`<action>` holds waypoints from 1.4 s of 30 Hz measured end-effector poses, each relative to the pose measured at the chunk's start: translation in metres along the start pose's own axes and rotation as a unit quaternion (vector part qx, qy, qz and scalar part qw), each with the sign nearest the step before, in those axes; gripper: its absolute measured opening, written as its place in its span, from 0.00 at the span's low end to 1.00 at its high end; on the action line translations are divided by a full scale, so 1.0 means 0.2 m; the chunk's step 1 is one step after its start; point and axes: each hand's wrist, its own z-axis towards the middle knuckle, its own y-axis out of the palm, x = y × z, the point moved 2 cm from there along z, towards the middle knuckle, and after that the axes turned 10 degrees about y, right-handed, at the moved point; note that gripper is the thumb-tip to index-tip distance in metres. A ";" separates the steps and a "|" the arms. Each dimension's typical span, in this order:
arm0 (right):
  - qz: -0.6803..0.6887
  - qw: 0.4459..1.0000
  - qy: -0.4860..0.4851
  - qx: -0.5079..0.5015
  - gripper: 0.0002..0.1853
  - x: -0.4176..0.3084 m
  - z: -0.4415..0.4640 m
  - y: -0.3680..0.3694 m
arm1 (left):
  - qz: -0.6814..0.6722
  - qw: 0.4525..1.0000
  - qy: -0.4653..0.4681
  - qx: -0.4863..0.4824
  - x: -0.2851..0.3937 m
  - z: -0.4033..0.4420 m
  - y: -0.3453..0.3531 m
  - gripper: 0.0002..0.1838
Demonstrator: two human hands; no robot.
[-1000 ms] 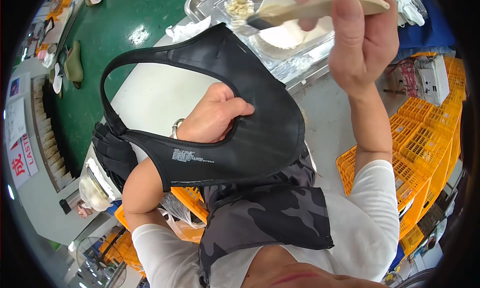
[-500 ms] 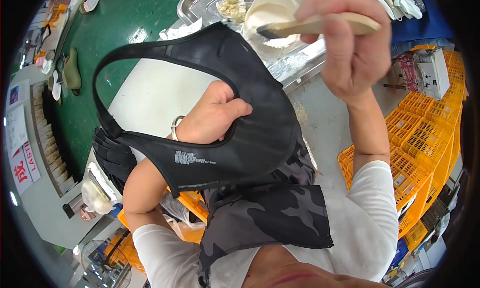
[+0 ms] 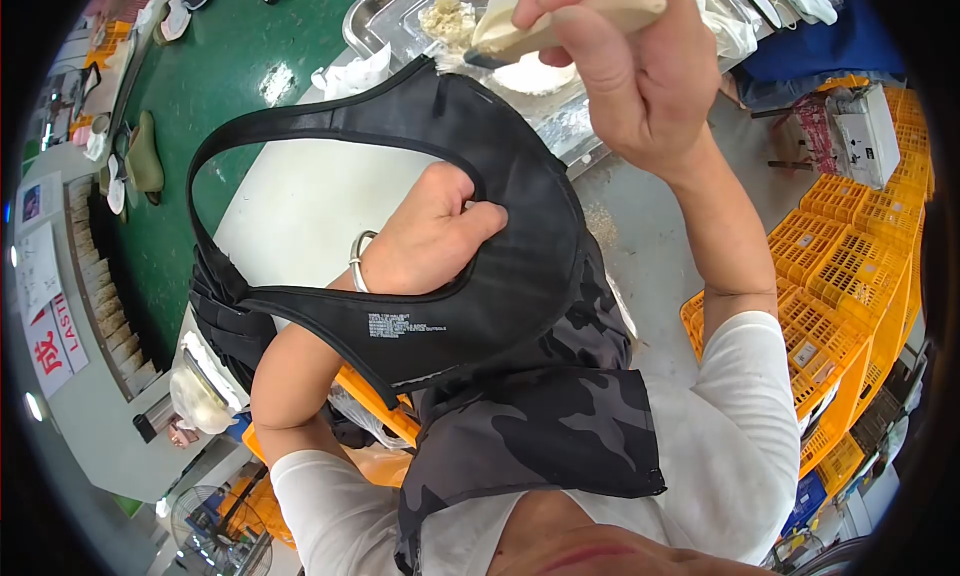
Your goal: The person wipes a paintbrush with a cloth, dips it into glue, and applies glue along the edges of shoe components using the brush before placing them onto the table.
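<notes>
My left hand (image 3: 425, 231) reaches through the opening of a black shoe upper (image 3: 530, 211) and is closed on its inner edge, thumb on top. White printed text shows on the upper's lining. My right hand (image 3: 655, 86) pinches the pale handle of a brush (image 3: 520, 44), which has a dark ferrule. The whitish bristles are at the far pointed corner of the upper; whether they touch it I cannot tell. Behind the brush, a metal tray (image 3: 362, 21) holds white glue-like matter (image 3: 535, 74) and a crumbly cream-coloured lump (image 3: 447, 23).
A white board (image 3: 290, 201) lies under the upper, beside a green surface (image 3: 190, 86) with shoe parts. More black strapped uppers (image 3: 230, 321) sit at the left. Orange crates (image 3: 835, 276) are stacked at the right, and a fan (image 3: 215, 521) stands at the lower left.
My right hand has moved left with the brush, bringing the bristles to the upper's far corner. The upper has shifted and turned slightly, with my left hand still gripping it.
</notes>
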 end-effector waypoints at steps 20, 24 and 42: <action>0.123 0.979 0.162 0.005 0.11 -0.15 -0.04 -0.06 | -0.274 0.956 0.027 0.097 0.06 -0.08 -0.03 0.08; 0.057 0.977 0.202 -0.025 0.10 -0.13 -0.09 -0.10 | -0.245 0.953 0.052 0.171 0.01 -0.11 -0.04 0.06; 0.061 0.994 0.092 0.020 0.10 -0.03 -0.24 -0.15 | -0.216 0.826 0.240 0.461 -0.04 -0.14 0.04 0.20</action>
